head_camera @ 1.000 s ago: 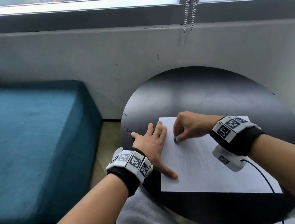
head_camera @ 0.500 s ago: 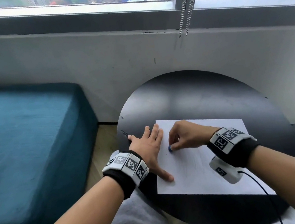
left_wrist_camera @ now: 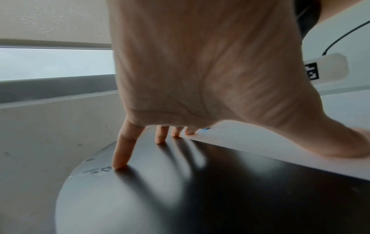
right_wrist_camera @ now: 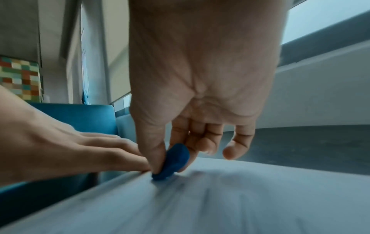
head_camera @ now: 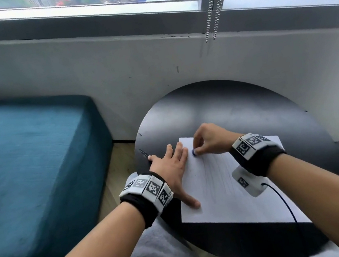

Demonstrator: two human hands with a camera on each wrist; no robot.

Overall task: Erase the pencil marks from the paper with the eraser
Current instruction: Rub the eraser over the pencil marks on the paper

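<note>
on the round black tabletop (head_camera: 240, 112) lay a white sheet of paper (head_camera: 224, 191), and near its far left corner the right hand (head_camera: 207, 140) pinched a small blue eraser (right_wrist_camera: 173, 161) between thumb and forefinger, its lower edge touching the sheet. the left hand (head_camera: 172, 168) lay flat with straight, spread fingers, holding nothing; its thumb and forefinger pressed on the paper's left edge while the other fingertips (left_wrist_camera: 120, 164) rested on the bare tabletop just beside it.

judging by the sheet, the job looked only partly done. faint grey pencil marks (head_camera: 213, 172) fanned down the middle of the paper in long thin strokes, and they ran right up to where the eraser stood. the strip along the left edge looked clean, though whether anything was drawn there could not be told. the right side of the sheet was partly hidden by the right wrist, so marks there could not be judged. most of the visible strokes were left to rub out.

no brand or readable words showed anywhere. the only printing was the black-and-white square code patterns on the wrist bands (head_camera: 149, 187), which carried no legible text. a teal sofa (head_camera: 36, 168) stood to the left.
</note>
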